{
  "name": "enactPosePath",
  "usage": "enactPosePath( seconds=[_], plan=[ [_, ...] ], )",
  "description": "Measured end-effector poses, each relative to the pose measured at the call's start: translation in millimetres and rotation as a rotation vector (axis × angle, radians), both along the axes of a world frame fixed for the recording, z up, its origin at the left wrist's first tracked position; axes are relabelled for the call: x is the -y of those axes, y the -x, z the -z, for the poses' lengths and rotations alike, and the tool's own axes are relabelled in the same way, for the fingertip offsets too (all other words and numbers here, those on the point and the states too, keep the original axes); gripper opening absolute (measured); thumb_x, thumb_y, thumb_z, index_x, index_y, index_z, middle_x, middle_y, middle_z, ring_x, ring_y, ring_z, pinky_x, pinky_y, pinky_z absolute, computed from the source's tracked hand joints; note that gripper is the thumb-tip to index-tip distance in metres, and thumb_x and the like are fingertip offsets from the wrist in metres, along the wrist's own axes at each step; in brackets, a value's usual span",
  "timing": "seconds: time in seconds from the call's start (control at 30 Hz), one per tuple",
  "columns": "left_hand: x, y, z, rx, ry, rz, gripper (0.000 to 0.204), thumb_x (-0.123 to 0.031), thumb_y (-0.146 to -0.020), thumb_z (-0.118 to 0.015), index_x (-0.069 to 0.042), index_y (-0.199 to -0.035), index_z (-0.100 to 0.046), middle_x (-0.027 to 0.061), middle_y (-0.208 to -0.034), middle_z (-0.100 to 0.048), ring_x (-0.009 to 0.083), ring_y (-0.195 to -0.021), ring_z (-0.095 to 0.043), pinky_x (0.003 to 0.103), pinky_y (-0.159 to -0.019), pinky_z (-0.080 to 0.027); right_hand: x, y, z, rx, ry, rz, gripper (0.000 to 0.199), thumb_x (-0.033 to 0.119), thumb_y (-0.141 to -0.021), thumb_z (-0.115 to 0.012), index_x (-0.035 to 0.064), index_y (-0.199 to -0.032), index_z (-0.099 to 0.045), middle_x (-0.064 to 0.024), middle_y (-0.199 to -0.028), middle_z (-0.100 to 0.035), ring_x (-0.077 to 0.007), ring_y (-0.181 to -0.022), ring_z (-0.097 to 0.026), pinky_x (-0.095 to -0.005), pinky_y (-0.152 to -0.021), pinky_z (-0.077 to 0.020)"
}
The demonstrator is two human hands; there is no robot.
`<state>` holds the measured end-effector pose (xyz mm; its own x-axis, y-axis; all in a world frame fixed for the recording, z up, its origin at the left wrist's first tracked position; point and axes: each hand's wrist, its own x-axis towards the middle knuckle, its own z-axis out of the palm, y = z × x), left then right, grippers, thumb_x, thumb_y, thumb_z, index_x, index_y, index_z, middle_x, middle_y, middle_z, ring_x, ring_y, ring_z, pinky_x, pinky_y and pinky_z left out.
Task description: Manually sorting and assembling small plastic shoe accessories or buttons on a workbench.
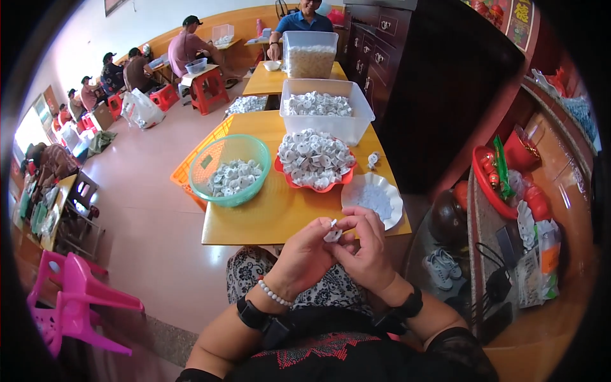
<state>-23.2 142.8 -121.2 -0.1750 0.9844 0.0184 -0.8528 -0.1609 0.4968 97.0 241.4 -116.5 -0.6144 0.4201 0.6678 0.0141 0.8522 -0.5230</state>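
Observation:
My left hand (304, 256) and my right hand (365, 253) meet above my lap, close to the table's near edge. Between their fingertips is a small white plastic part (333, 235) with dark spots, pinched from both sides. Just beyond my right hand lies a white scalloped plate (397, 198) of tiny pale pieces (372, 200). A red bowl (296, 183) behind it is heaped with similar white parts (316, 156). To its left, a green mesh basket (205, 167) holds more of them (234, 178). One loose part (373, 159) sits right of the red bowl.
A clear bin (363, 122) of white parts stands behind the bowl. Farther back, a person (304, 22) sits behind a taller clear bin (310, 39). An orange crate (223, 130) touches the table's left side. Pink chairs (79, 299) stand at left, a cluttered ledge (477, 254) at right.

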Motion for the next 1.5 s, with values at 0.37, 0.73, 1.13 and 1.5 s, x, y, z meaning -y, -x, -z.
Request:
enactPosePath(
  seconds=[0.37, 0.73, 1.13, 1.5],
  plan=[
    [22.0, -45.4, -21.2, -0.330, 0.073, -0.232, 0.010, -0.017, -0.103, -0.053, -0.007, -0.102, -0.054, 0.0004, -0.093, -0.057, 0.0105, -0.085, -0.055, 0.028, -0.078, -0.048, 19.6, -45.7, -20.4, -0.172, 0.445, -0.236, 0.023, 0.011, -0.086, -0.074, 0.0018, -0.103, -0.060, -0.0098, -0.099, -0.063, -0.0236, -0.095, -0.062, -0.0353, -0.088, -0.0477],
    [-1.5, -31.8, -8.2, -0.920, 0.226, -0.445, 0.012, -0.014, -0.100, -0.057, -0.002, -0.098, -0.058, -0.0044, -0.081, -0.056, 0.0021, -0.069, -0.050, 0.019, -0.060, -0.041, -4.3, -37.4, -23.9, -0.108, -0.171, -0.017, 0.021, 0.006, -0.076, -0.076, 0.0109, -0.095, -0.069, -0.0048, -0.090, -0.062, -0.0228, -0.087, -0.062, -0.0375, -0.086, -0.0407],
    [-74.0, 16.9, 26.3, -0.856, 0.414, -0.316, 0.011, -0.014, -0.099, -0.058, -0.003, -0.098, -0.059, -0.0052, -0.074, -0.053, 0.0019, -0.061, -0.047, 0.020, -0.054, -0.038, -74.8, 19.3, 26.4, -0.047, 0.053, 0.070, 0.012, 0.004, -0.078, -0.075, 0.0082, -0.087, -0.067, -0.0043, -0.082, -0.067, -0.0244, -0.078, -0.065, -0.0398, -0.084, -0.0448],
    [-81.2, 54.8, 30.1, -0.462, 0.247, 0.063, 0.052, -0.002, -0.096, -0.053, 0.000, -0.147, -0.041, 0.0054, -0.121, -0.055, 0.0124, -0.104, -0.057, 0.029, -0.086, -0.051, -117.7, 23.0, 33.2, -0.155, 1.090, -0.092, 0.006, 0.002, -0.090, -0.068, -0.0012, -0.095, -0.067, -0.0015, -0.089, -0.067, -0.0071, -0.083, -0.059, -0.0241, -0.079, -0.0489]
  ],
)
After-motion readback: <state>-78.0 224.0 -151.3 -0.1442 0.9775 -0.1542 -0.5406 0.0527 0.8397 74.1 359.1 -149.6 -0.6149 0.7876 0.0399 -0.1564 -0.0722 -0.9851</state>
